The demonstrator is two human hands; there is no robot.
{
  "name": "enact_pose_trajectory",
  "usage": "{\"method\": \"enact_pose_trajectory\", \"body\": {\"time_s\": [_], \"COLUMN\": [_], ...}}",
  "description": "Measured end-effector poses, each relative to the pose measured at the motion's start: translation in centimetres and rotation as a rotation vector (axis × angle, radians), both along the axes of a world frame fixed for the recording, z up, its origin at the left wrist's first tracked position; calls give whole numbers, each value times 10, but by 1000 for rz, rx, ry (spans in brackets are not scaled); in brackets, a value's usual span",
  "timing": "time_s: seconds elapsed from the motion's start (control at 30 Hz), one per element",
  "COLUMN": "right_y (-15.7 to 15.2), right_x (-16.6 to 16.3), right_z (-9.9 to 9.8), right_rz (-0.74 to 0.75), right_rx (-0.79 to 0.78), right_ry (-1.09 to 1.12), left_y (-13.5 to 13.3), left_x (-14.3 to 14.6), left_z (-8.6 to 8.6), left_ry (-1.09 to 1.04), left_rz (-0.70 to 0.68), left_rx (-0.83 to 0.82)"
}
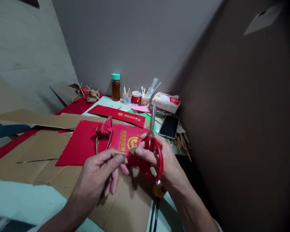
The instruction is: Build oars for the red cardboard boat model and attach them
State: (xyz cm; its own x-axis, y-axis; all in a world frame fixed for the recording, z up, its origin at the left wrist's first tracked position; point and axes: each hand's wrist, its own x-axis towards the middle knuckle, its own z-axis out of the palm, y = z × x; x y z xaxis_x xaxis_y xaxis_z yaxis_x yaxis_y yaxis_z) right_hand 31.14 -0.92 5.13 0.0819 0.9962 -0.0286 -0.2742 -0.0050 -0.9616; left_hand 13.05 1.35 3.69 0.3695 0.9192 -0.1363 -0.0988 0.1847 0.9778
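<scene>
My left hand (102,172) pinches a small cardboard scrap (120,155) between thumb and forefinger. Red-handled scissors (160,161) hang in my right hand (168,158), their blades pointing up and away and seemingly together. Between the thumb and forefinger of that same hand is another small cardboard piece (133,150). Both hands are held close together, a little apart, over a red printed cardboard sheet (74,141). On that sheet stands a small folded red cardboard construction (105,132); its exact shape is hard to make out.
Brown cardboard (41,148) covers the left and front. A red strip (118,115) lies behind. Further back stand a bottle (115,87), several cups (136,97) and a tissue pack (166,102). At right are a phone (169,126), sticks (182,143) and a yellow-black corded tool (159,190).
</scene>
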Motion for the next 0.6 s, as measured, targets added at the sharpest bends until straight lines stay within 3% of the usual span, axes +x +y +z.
{"method": "enact_pose_trajectory", "body": {"time_s": [0.07,0.23,0.37,0.6], "right_y": [-2,-1,0,-2], "right_x": [1,4,3,-2], "right_z": [0,-1,3,4], "right_rz": [-23,-91,-172,-204], "right_rx": [32,52,81,98], "right_ry": [23,-41,-150,-253], "left_y": [2,3,2,0], "left_x": [7,16,18,24], "left_z": [6,11,13,13], "left_ry": [-68,-135,-117,27], "left_rz": [52,-62,-42,15], "left_rx": [3,-53,-87,50]}}
